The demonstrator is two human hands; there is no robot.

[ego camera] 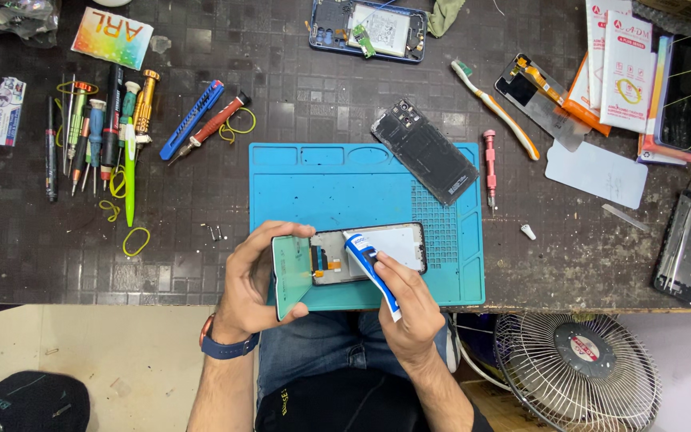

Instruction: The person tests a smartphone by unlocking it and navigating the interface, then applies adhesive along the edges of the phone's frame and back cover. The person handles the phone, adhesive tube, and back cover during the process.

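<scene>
My left hand (pixel 251 280) grips the left end of an opened phone screen frame (pixel 397 244), with a pale green film (pixel 289 272) peeled back over my fingers. My right hand (pixel 409 308) holds a small blue and white glue tube (pixel 368 268), its tip resting on the frame's inner face near the middle. Both hands hover over the front edge of a blue work mat (pixel 345 180) on the dark table.
A black phone back cover (pixel 424 150) lies on the mat's far right corner. Screwdrivers and tweezers (pixel 101 132) line the left. Another opened phone (pixel 369 30), a toothbrush (pixel 496 108), boxes (pixel 625 68) and a red screwdriver (pixel 489 164) lie behind and to the right. A fan (pixel 577 360) stands below the table edge.
</scene>
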